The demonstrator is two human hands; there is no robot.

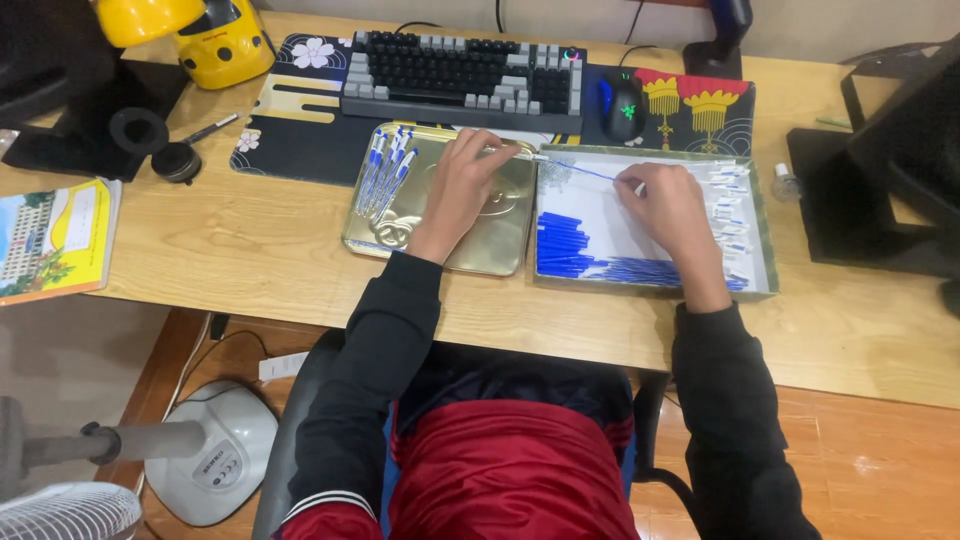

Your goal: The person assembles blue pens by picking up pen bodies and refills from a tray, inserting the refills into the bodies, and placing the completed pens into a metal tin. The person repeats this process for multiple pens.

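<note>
My left hand (462,185) rests over a shallow gold metal tray (505,250) and grips a clear pen barrel (515,153) at its end. My right hand (668,205) hovers over a white-lined box (765,240) and pinches a thin blue refill (585,170) that points into the barrel. Several finished blue-capped pens (385,172) lie in a row at the tray's left side. In the box, blue pen caps (562,240) lie at the left, blue refills (640,270) along the near edge, and clear pen parts (730,205) at the right.
A keyboard (462,70) and black mouse (624,105) sit on a patterned desk mat (300,140) behind the tray. A yellow lamp (205,30), a black stand (80,110) and a booklet (55,238) stand left. A dark object (880,170) is at right. A fan (190,450) stands on the floor.
</note>
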